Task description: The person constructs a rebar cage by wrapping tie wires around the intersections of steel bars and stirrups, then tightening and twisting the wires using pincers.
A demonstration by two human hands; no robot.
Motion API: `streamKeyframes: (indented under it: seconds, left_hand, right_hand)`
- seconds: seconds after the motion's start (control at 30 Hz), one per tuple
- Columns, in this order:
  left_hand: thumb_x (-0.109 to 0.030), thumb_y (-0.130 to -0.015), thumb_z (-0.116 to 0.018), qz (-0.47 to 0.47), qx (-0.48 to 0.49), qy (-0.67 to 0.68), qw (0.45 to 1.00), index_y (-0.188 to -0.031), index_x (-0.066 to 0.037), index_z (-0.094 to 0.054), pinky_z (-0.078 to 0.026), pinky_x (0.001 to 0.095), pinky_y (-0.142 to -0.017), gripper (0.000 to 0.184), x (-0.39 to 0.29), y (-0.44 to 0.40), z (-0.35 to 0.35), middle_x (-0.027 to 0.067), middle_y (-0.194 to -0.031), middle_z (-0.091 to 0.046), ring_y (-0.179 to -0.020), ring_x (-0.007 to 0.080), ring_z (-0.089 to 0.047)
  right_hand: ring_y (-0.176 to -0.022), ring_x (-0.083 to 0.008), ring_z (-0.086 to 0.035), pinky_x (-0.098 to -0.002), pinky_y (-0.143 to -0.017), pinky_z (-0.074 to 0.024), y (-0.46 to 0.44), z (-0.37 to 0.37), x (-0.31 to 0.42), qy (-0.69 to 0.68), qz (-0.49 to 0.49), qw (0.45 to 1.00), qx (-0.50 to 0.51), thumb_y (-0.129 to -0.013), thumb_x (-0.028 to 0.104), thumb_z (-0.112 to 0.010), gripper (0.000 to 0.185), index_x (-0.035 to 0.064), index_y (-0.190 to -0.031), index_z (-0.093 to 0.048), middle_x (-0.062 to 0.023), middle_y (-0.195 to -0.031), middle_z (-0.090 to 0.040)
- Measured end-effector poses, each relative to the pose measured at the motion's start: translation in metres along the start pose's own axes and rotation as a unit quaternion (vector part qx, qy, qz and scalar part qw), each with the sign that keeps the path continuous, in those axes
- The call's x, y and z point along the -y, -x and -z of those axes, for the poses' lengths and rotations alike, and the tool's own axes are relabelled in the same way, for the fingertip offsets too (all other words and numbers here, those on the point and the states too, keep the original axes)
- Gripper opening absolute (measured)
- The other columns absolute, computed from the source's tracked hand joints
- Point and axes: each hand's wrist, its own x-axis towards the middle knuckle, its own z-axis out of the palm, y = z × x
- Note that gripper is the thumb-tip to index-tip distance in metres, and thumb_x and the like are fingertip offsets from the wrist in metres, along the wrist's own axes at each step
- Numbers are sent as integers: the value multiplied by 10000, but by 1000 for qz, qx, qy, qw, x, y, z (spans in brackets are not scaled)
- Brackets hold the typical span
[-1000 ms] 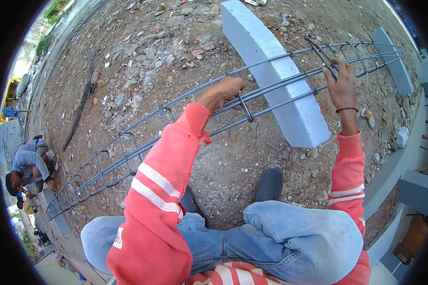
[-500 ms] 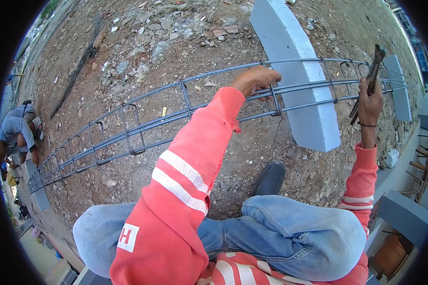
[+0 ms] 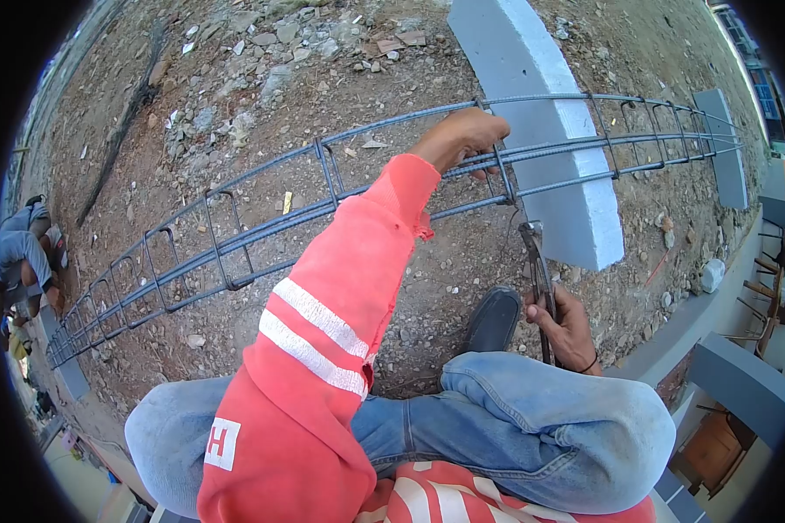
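Note:
A long cage of steel bars and stirrups (image 3: 227,285) runs across the view, resting over a pale grey block (image 3: 545,131). My left hand (image 3: 462,137) is closed on the cage at a stirrup just left of this block. Below the cage, my right hand (image 3: 567,329) grips the handles of dark metal pincers (image 3: 536,261). Their head points up toward the cage, near the block's lower left edge, and does not touch the bars. A thin wire hangs from the lower bar beside the stirrup.
A second block (image 3: 724,148) supports the cage's right end, and another (image 3: 68,370) its left end. A crouching person (image 3: 26,248) is at the far left. Rubble (image 3: 279,70) covers the ground above. Wooden chairs (image 3: 769,296) stand at the right.
My right hand has come down and left from the cage's right part with the pincers. My left hand has moved right along the cage with the stirrup over the past second.

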Motion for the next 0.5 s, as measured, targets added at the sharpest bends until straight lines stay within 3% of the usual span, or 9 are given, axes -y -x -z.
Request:
streamKeyframes:
  seconds: [0.07,0.13,0.2,0.23,0.3,0.33,0.4,0.5]
  left_hand:
    - [-251,-975,-567,-6,-23,-10,1000,-1193,125,-541,-651,356,-562,435,-2,0,-2,222,-980,-675,-755,267,-736]
    - [-249,-976,-565,1,-19,-18,1000,-1194,123,-543,-651,360,-561,432,-5,2,-1,224,-984,-676,-748,263,-733]
    - [-247,-977,-563,11,-17,-28,999,-1196,121,-544,-650,364,-561,428,-5,3,-1,227,-988,-677,-740,260,-731]
    - [-250,-977,-560,1,-20,-22,1000,-1187,121,-549,-648,367,-561,426,-4,3,-2,224,-990,-678,-732,259,-728]
    - [-253,-978,-558,-8,-23,-17,1000,-1178,120,-554,-647,370,-560,424,-2,2,-3,221,-991,-679,-725,258,-726]
    - [-249,-976,-553,-6,-28,-21,999,-1167,120,-560,-646,373,-560,415,-2,2,-3,219,-985,-680,-724,259,-725]
    - [-245,-975,-549,-5,-33,-24,999,-1155,119,-566,-645,376,-560,406,-2,1,-4,216,-978,-681,-722,259,-724]
    - [-237,-972,-544,-9,-44,-25,999,-1145,120,-572,-644,376,-557,397,-1,-1,-3,214,-956,-680,-724,259,-725]
  right_hand:
    - [-799,-103,-592,-269,-755,-482,-1,4,-1,-26,6,1000,16,-952,34,-655,105,10,-1054,-642,-29,-878,-623]
    - [-818,-107,-606,-269,-761,-484,-4,6,0,-56,12,998,35,-923,-25,-639,143,8,-1062,-649,-49,-918,-626]
    - [-882,-169,-655,-295,-770,-501,-7,6,6,-30,81,996,36,-813,-144,-566,342,-1,-1111,-657,-112,-1057,-628]
    - [-882,-169,-655,-295,-770,-501,-5,6,10,-31,82,995,37,-813,-144,-566,342,-1,-1111,-657,-112,-1057,-628]
    - [-1034,-279,-651,-374,-889,-494,-2,5,21,199,158,967,-30,-725,-174,-527,509,-10,-1191,-648,-150,-1226,-607]
    - [-1034,-279,-651,-374,-889,-494,0,4,19,198,157,967,-30,-725,-174,-527,509,-10,-1191,-648,-150,-1226,-607]
    - [-1160,-346,-589,-466,-1026,-421,4,4,16,404,202,883,-128,-738,-131,-550,532,1,-1246,-635,-141,-1310,-601]
    - [-1276,-357,-512,-508,-1102,-333,2,7,13,468,195,843,-179,-757,-102,-548,570,10,-1313,-608,-147,-1404,-548]
